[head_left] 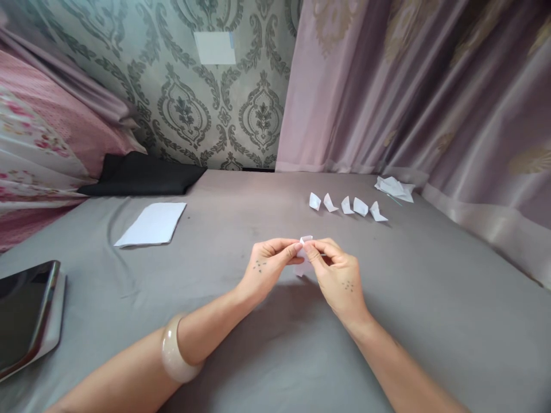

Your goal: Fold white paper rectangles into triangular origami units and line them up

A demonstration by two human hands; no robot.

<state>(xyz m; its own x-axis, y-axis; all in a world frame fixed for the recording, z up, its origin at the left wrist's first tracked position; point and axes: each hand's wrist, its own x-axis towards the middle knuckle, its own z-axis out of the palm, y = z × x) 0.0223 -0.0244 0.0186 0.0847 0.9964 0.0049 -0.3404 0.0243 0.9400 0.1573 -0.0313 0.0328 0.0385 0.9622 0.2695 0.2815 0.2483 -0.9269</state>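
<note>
Between my two hands is a small folded piece of white paper (pixel 303 268), held above the grey cloth. My left hand (pixel 267 261) pinches its left side with thumb and forefinger. From the right, my right hand (pixel 340 272) grips the same paper, the thumb pressed near its top fold. Both thumb tips almost meet at the middle of the paper, and the fingers hide part of it. Beyond my hands stand several small folded white paper pieces (pixel 347 205) in a loose row.
A stack of white paper sheets (pixel 151 225) lies left of my hands. Crumpled white paper (pixel 394 188) rests at the back right by the curtain (pixel 344 86). A black cloth (pixel 144 174) is at the back left. A dark-screened device (pixel 26 312) sits at the left edge.
</note>
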